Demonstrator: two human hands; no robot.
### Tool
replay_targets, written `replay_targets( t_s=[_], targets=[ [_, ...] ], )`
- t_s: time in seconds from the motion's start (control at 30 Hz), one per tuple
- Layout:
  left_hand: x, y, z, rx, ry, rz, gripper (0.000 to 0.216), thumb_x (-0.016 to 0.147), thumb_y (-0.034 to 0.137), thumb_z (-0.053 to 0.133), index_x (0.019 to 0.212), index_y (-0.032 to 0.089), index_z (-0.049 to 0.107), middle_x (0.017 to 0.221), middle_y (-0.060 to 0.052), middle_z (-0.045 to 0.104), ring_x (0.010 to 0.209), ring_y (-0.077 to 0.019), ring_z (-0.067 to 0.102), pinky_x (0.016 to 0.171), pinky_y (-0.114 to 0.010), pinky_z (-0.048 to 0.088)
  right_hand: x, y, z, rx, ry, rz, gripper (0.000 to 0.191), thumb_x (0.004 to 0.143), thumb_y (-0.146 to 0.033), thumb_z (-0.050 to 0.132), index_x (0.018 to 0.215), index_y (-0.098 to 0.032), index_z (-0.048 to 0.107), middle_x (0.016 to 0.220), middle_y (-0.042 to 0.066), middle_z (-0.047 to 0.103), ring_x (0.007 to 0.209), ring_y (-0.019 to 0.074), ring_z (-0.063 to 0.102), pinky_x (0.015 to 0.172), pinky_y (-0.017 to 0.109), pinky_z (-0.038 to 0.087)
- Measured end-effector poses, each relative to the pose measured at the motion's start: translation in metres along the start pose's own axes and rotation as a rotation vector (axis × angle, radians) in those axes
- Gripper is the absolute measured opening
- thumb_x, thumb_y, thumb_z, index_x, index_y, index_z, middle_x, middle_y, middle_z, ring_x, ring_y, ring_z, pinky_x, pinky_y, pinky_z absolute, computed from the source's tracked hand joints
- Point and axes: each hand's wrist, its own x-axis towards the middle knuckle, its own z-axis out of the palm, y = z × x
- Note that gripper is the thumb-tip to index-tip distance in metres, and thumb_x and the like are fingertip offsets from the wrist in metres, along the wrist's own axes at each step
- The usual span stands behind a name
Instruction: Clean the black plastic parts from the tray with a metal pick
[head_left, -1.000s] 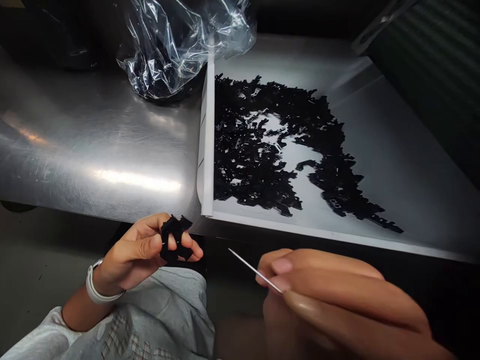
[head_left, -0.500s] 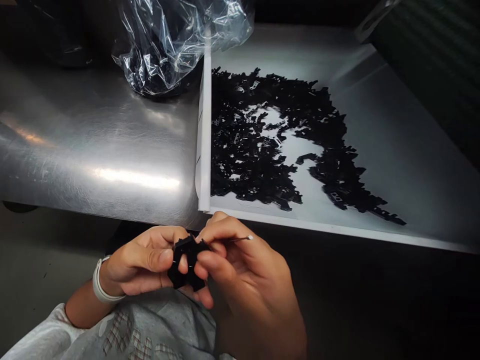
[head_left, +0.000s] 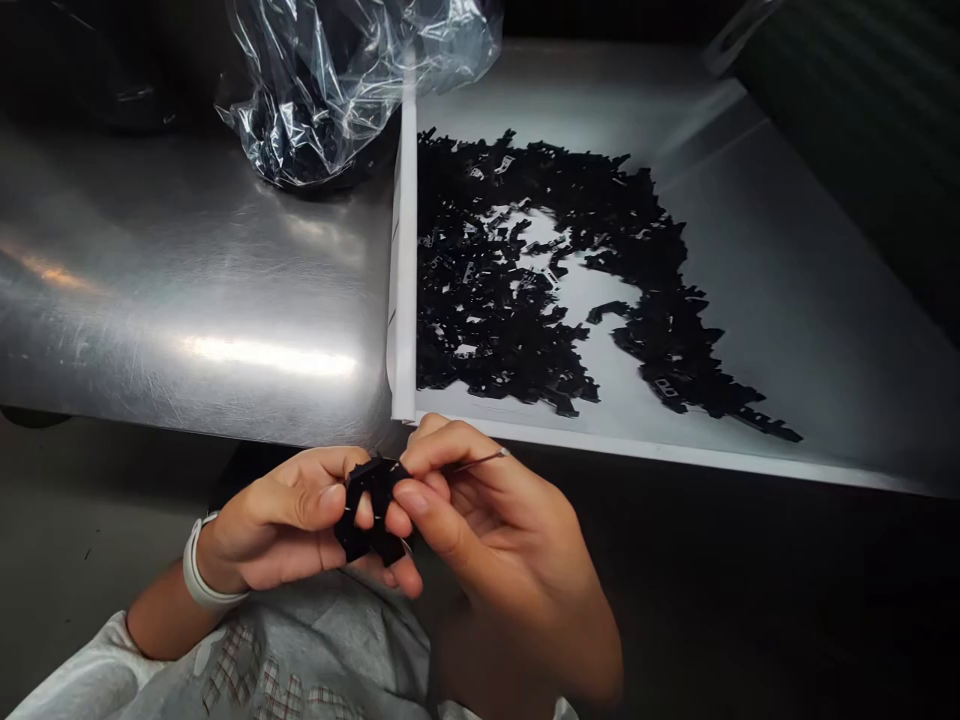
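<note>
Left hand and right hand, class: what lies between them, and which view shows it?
In the head view, a black part lies between the left hand and the right hand; both appear to touch it.

Black part (head_left: 369, 541), white wristband (head_left: 193, 570), grey garment (head_left: 367, 625), plaid patches (head_left: 234, 665)
</note>
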Motion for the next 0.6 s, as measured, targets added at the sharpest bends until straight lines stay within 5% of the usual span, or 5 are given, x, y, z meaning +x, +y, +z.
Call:
replay_targets(
  t_s=[0.13,0.27,0.43,0.6],
  targets=[
    [-0.0007,0.0002,0.0005,0.002,0.000,0.008,0.018,0.082,0.031,0.081,0.086,0.015,0.074,0.093,-0.003,0.076,0.086,-0.0195,0.078,0.080,-0.028,0.059,-0.0002,0.0009,-0.0034,-0.046,0.025,-0.092,0.009,0.094,-0.028,0.067,0.088,-0.022,0.068,0.074,-0.003,0.050,0.060,0.0088,0.062,0.048,0.018,0.055],
    [0.0011,-0.0013,-0.0001,0.065,0.025,0.032,0.023,0.082,0.035,0.081,0.084,0.014,0.071,0.093,-0.004,0.073,0.082,-0.0179,0.077,0.077,-0.026,0.057,-0.0007,0.0049,-0.0044,0.063,-0.007,-0.005,0.020,0.088,-0.042,0.073,0.097,-0.025,0.069,0.079,-0.004,0.046,0.056,0.0087,0.058,0.042,0.020,0.052],
    [0.0024,-0.0032,-0.0014,0.178,0.060,0.012,0.031,0.081,0.040,0.081,0.080,0.012,0.066,0.081,-0.003,0.068,0.072,-0.0169,0.074,0.074,-0.026,0.052,0.0036,0.0062,-0.0024,-0.206,0.030,-0.117,0.022,0.089,-0.038,0.073,0.077,-0.021,0.064,0.071,-0.003,0.052,0.066,0.0102,0.050,0.056,0.021,0.047],
    [0.0022,-0.0034,-0.0027,0.194,0.069,0.004,0.034,0.078,0.041,0.083,0.077,0.013,0.065,0.078,-0.002,0.065,0.074,-0.0199,0.075,0.074,-0.028,0.050,0.0041,0.0009,-0.0071,-0.264,-0.030,-0.118,0.019,0.093,-0.032,0.065,0.077,-0.021,0.064,0.069,-0.002,0.051,0.063,0.0107,0.050,0.055,0.023,0.046]
  ],
)
